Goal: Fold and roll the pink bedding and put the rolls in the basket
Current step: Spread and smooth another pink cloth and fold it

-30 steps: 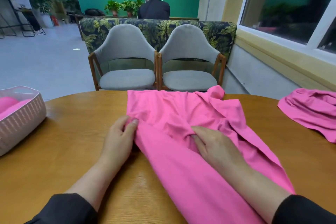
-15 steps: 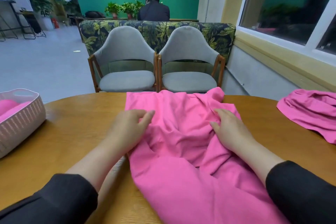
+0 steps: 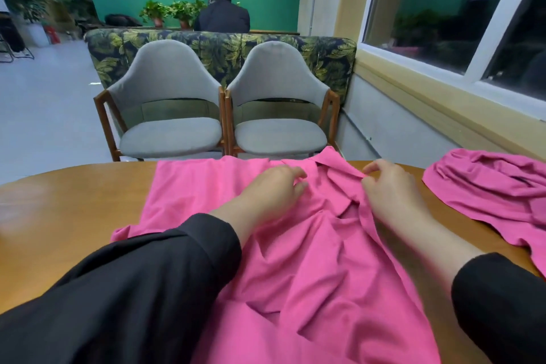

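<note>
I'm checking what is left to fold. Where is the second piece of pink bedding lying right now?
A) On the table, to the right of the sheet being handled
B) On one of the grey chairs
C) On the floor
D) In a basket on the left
A: the second pink piece lies crumpled on the wooden table, right of the pink sheet under both hands.

The pink bedding [image 3: 310,245] is seen as soft, matt cloth, creased throughout. The table [image 3: 74,216] appears to be varnished wood, smooth and faintly glossy, though motion blur softens its grain.
</note>
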A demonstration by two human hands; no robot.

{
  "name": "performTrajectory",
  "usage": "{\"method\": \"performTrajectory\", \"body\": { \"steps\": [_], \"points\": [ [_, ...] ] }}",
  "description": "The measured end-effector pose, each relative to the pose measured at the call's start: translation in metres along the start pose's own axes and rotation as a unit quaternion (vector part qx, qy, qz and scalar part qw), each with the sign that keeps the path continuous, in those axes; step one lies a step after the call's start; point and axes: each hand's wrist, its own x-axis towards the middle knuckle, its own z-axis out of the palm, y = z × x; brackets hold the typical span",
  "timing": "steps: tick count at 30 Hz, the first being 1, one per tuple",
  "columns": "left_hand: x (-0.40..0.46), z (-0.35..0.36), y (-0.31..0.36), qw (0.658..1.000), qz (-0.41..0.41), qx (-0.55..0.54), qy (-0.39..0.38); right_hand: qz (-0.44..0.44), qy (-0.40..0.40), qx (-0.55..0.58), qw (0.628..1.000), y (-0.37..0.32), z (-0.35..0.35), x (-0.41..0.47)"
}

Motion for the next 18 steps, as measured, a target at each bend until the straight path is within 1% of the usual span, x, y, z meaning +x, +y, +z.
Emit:
{"method": "performTrajectory", "body": {
  "steps": [2, 3, 4, 5, 6, 7, 8, 9, 11, 12, 13, 15, 18],
  "points": [
    [0.012, 0.016, -0.005, 1.0, -0.013, 0.021, -0.003, -0.007, -0.033, -0.125, 0.992, 0.009, -0.008, 0.006],
    [0.015, 0.023, -0.007, 0.999, -0.018, 0.044, -0.003, -0.04, -0.021, -0.181, 0.982, 0.008, -0.009, 0.008],
    [0.018, 0.03, -0.009, 0.998, -0.018, 0.064, -0.003, -0.098, 0.008, -0.195, 0.976, 0.006, -0.006, 0.01],
    [0.016, 0.035, -0.01, 0.997, -0.015, 0.078, -0.005, -0.171, 0.025, -0.167, 0.971, -0.004, -0.003, 0.009],
    [0.016, 0.039, -0.012, 0.996, -0.011, 0.083, -0.008, -0.246, 0.025, -0.13, 0.96, -0.016, 0.003, 0.01],
    [0.016, 0.043, -0.013, 0.997, -0.007, 0.081, -0.01, -0.305, -0.003, -0.106, 0.946, -0.029, 0.011, 0.012],
    [0.017, 0.045, -0.014, 0.997, -0.002, 0.078, -0.013, -0.333, -0.048, -0.104, 0.936, -0.043, 0.022, 0.015],
    [0.018, 0.047, -0.016, 0.997, 0.001, 0.077, -0.016, -0.327, -0.098, -0.123, 0.932, -0.056, 0.035, 0.02],
    [0.018, 0.05, -0.02, 0.996, -0.008, 0.084, -0.018, -0.241, -0.184, -0.187, 0.934, -0.074, 0.059, 0.034],
    [0.018, 0.051, -0.021, 0.995, -0.017, 0.093, -0.024, -0.195, -0.201, -0.21, 0.937, -0.074, 0.071, 0.044],
    [0.018, 0.051, -0.023, 0.994, -0.027, 0.103, -0.036, -0.164, -0.198, -0.21, 0.943, -0.068, 0.082, 0.053],
    [0.017, 0.051, -0.025, 0.99, -0.036, 0.121, -0.056, -0.121, -0.18, -0.16, 0.963, -0.047, 0.099, 0.072],
    [0.014, 0.049, -0.025, 0.991, -0.039, 0.119, -0.052, -0.068, -0.162, -0.11, 0.978, -0.017, 0.104, 0.092]
  ]
}}
